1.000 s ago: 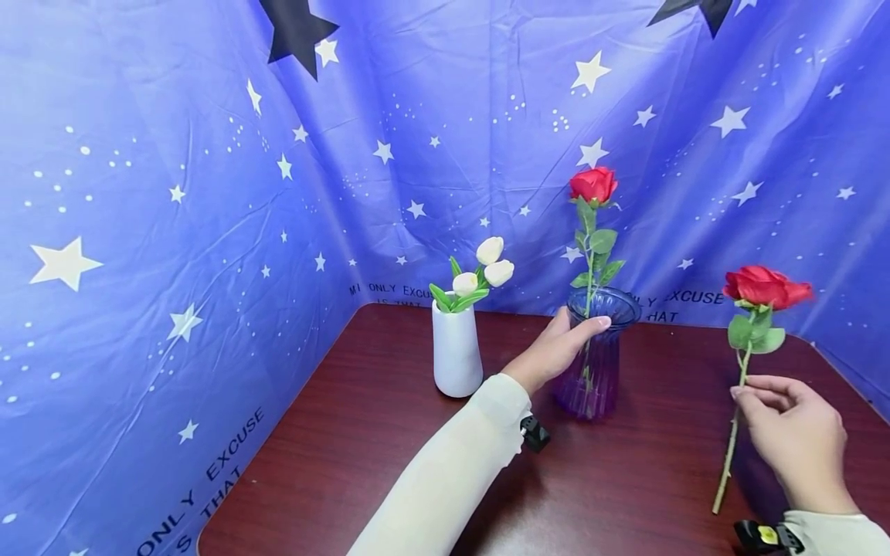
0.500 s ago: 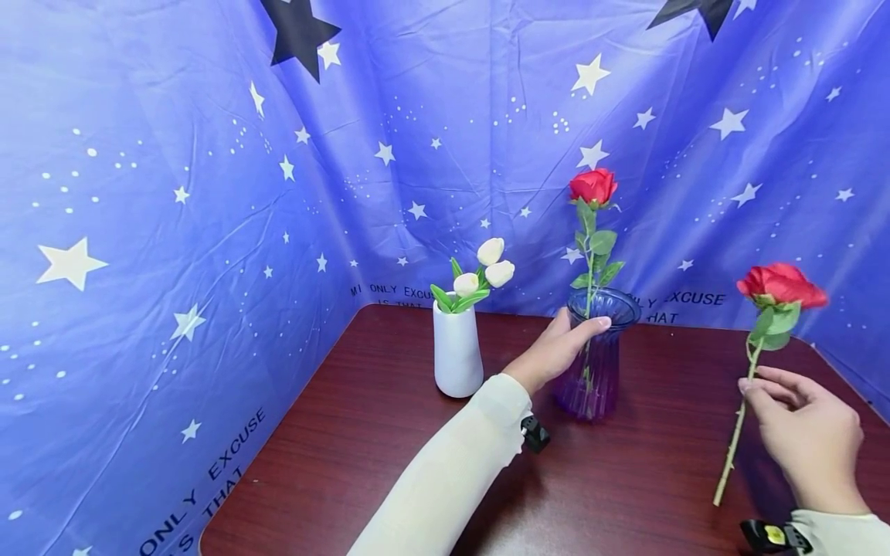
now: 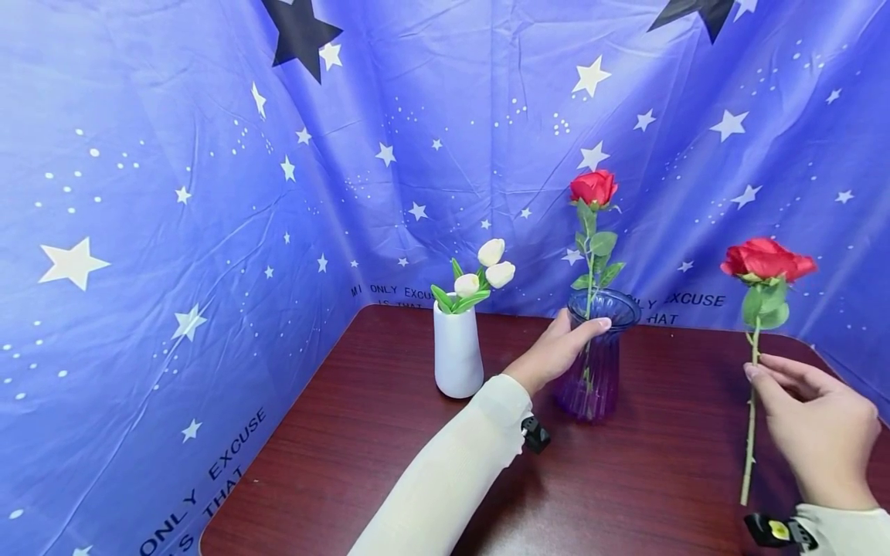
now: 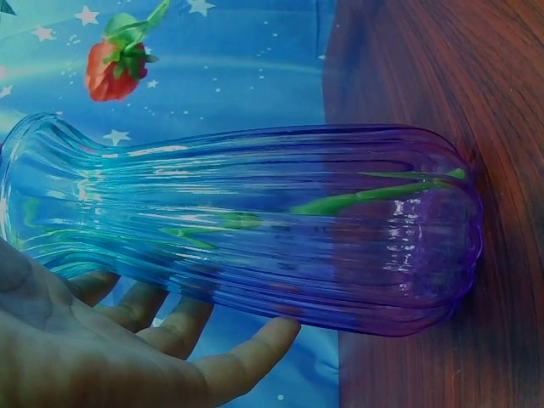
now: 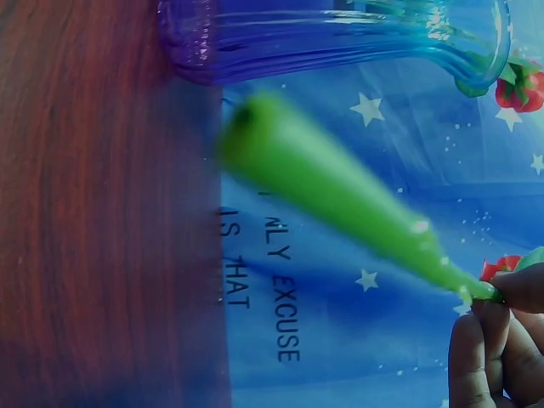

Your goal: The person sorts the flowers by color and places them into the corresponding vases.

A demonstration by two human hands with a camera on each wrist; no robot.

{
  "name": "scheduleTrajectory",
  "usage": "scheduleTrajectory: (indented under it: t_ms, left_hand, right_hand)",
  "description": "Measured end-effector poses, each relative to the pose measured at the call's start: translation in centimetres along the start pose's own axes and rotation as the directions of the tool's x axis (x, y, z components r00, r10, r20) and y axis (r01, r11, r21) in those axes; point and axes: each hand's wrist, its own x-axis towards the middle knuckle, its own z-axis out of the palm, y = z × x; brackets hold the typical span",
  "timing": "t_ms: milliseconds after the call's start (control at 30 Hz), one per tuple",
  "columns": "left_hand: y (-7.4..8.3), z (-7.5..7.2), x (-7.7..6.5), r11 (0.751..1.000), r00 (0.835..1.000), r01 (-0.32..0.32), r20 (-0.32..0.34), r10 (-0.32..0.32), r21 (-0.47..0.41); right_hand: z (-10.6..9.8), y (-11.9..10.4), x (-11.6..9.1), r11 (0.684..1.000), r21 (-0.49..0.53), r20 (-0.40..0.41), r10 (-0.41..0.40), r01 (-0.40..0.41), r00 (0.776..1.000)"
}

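A ribbed glass vase [image 3: 598, 371], blue at the flared rim and purple below, stands on the table. My left hand [image 3: 556, 349] grips it just under the rim, thumb across the front; in the left wrist view the fingers [image 4: 255, 353] lie along its side. One red rose [image 3: 593, 188] stands upright in the vase, its stem [image 4: 357, 200] visible through the glass. To the right of the vase, my right hand [image 3: 820, 421] pinches the stem of a second red rose [image 3: 768, 260], held nearly upright. Its cut stem end [image 5: 255, 127] looms large in the right wrist view.
Left of the glass vase, a white vase [image 3: 457, 351] holds several white tulips [image 3: 490, 252]. A dark red wood table [image 3: 334, 448] carries both vases. Blue star-printed cloth [image 3: 431, 93] hangs close behind the table and along its left side.
My right hand has shifted slightly right and up with its rose, and the stem has swung from leaning to nearly upright. My left hand and the vase have stayed in place.
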Motion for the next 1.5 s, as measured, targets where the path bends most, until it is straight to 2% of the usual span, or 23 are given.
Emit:
scheduleTrajectory:
  t_ms: [533, 800, 1067, 1267, 1500]
  left_hand:
    - [0.0, 0.0, 0.0, 1.000, 1.000, 0.009, -0.003, -0.009, -0.001]
    - [0.0, 0.0, -0.1, 1.000, 1.000, 0.025, 0.000, -0.025, 0.004]
    - [0.1, -0.1, 0.1, 1.000, 1.000, -0.002, 0.004, 0.002, 0.004]
    - [0.0, 0.1, 0.2, 1.000, 1.000, -0.023, 0.001, 0.023, 0.003]
    - [0.0, 0.0, 0.1, 1.000, 1.000, -0.005, -0.001, 0.005, 0.003]
  right_hand:
    - [0.3, -2.5, 0.4, 0.976, 0.143, -0.039, -0.157, 0.162, 0.987]
    - [0.4, -3.5, 0.8, 0.967, 0.192, -0.048, -0.160, 0.167, 0.986]
    - [0.5, -5.0, 1.1, 0.957, 0.226, -0.051, -0.177, 0.184, 0.983]
    - [0.6, -5.8, 1.2, 0.950, 0.219, -0.064, -0.212, 0.221, 0.975]
    - [0.4, -6.7, 1.3, 0.950, 0.191, -0.054, -0.242, 0.248, 0.969]
